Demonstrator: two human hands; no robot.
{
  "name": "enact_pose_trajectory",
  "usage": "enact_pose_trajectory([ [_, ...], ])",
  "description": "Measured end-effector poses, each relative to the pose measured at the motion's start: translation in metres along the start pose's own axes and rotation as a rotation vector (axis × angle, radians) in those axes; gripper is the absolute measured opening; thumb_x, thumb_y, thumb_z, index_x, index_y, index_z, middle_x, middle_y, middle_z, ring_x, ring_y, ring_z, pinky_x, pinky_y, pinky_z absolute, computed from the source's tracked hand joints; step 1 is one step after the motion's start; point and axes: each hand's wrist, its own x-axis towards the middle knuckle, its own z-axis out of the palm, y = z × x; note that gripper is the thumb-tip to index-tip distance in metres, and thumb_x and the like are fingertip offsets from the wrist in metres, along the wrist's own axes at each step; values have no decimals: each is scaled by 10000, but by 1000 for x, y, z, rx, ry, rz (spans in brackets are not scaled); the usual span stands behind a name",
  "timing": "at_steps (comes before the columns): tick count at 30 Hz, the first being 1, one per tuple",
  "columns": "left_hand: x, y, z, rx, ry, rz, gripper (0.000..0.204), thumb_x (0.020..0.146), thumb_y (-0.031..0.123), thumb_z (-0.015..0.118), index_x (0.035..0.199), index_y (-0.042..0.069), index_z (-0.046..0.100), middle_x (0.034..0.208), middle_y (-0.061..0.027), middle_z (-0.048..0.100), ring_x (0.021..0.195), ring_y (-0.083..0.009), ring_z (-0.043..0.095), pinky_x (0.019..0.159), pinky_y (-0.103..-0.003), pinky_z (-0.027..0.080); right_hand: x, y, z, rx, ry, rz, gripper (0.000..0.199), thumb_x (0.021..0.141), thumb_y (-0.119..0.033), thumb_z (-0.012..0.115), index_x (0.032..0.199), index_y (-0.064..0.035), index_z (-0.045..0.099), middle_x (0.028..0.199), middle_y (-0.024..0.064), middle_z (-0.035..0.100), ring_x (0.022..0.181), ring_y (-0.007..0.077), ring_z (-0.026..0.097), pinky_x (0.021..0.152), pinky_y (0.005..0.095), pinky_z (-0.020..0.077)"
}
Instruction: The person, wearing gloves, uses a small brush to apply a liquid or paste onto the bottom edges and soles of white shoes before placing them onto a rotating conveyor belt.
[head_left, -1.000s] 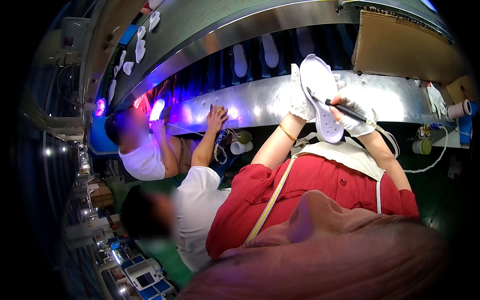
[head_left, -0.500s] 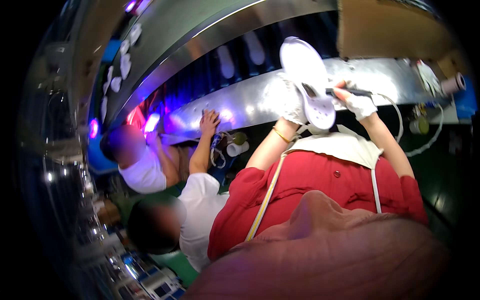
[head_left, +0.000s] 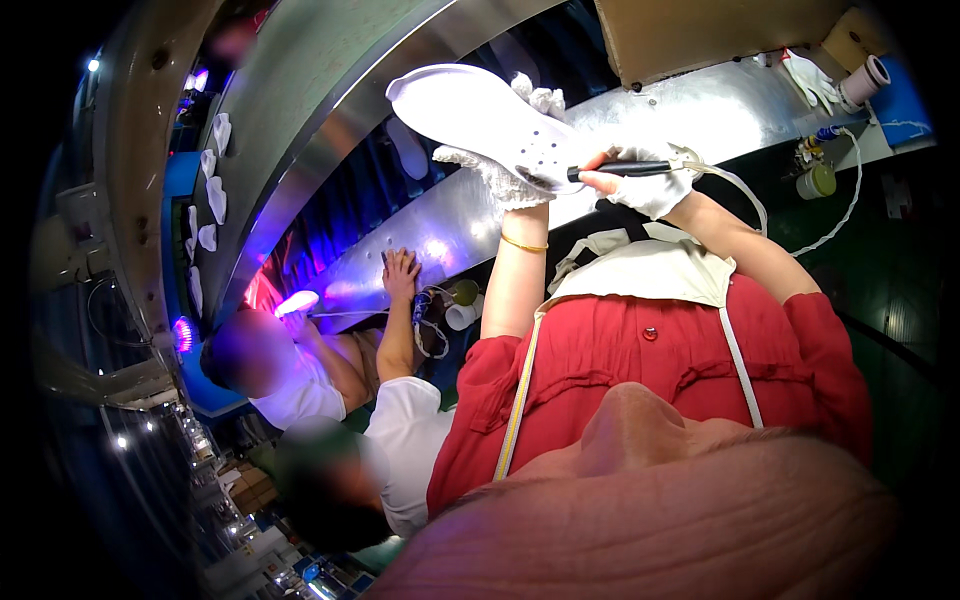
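In my gloved left hand [head_left: 508, 186] I hold up a white shoe sole [head_left: 470, 112], the glove's fingers showing along both of its edges. Its broad end points to the far left, and several small dark holes mark its nearer half. My right hand [head_left: 652, 188], partly covered by a white glove with bare fingertips, is closed round a black-handled brush [head_left: 628, 170]. Dark bristles lie against the narrow near end of the sole. A clear hose [head_left: 742, 186] runs from the handle's back end.
Behind my hands runs a metal ledge [head_left: 690, 100] beside a conveyor with another sole [head_left: 406, 150]. A cardboard box [head_left: 690, 35] stands at the far right, near a white glove [head_left: 810, 80] and a pinkish roll [head_left: 864, 82]. Two co-workers sit at left, one hand [head_left: 401, 272] on the ledge.
The sole has swung left and turned, its broad end now pointing farther left. The brush has shifted from the sole's middle to its near end. The whole view has shifted too.
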Motion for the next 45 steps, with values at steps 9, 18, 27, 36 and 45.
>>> enact_pose_trajectory([
  [9, 0, 14, 2, 122, -34, -42, 1026, 515, 704, 636, 1251, 28, 403, 1176, -150, 493, 1049, -325, 511, 1026, -468, 321, 4, 11, -18, 315, 56, 143, 115, 763, -50, 669, 836, -26, 583, 844, 56, 611, 675, 96, 568, 595, 209, 469],
  [18, 7, 26, -9, 432, -95, -223, 1129, 485, 802, 538, 1278, 15, 379, 1166, -242, 499, 990, -370, 567, 849, -466, 492, 14, -4, -43, 332, -257, 425, 144, 674, -3, 702, 779, -21, 605, 772, 83, 618, 671, 139, 594, 653, 255, 493],
  [27, 16, 41, -21, 882, 69, -427, 934, 670, 728, 467, 1277, 21, 397, 1164, -185, 536, 973, -277, 586, 811, -371, 514, 11, -10, -24, -456, -224, -40, 102, 684, -24, 670, 772, -49, 623, 844, 71, 610, 835, 159, 583, 741, 297, 462],
  [36, 34, 29, -15, 754, 293, -596, 457, 910, 414, 460, 1149, 32, 536, 1012, -33, 598, 882, -105, 560, 787, -242, 467, 20, -13, -25, -394, -242, 50, 124, 680, -78, 680, 792, -57, 632, 785, 40, 623, 743, 128, 566, 689, 244, 450],
  [45, 34, 31, -28, 778, 306, -687, 500, 904, 441, 444, 1246, 76, 467, 1109, -65, 575, 956, -165, 555, 825, -268, 468, 30, -16, -37, -253, -194, 185, 102, 656, -89, 680, 732, -57, 620, 791, 59, 608, 744, 150, 575, 690, 264, 460],
])
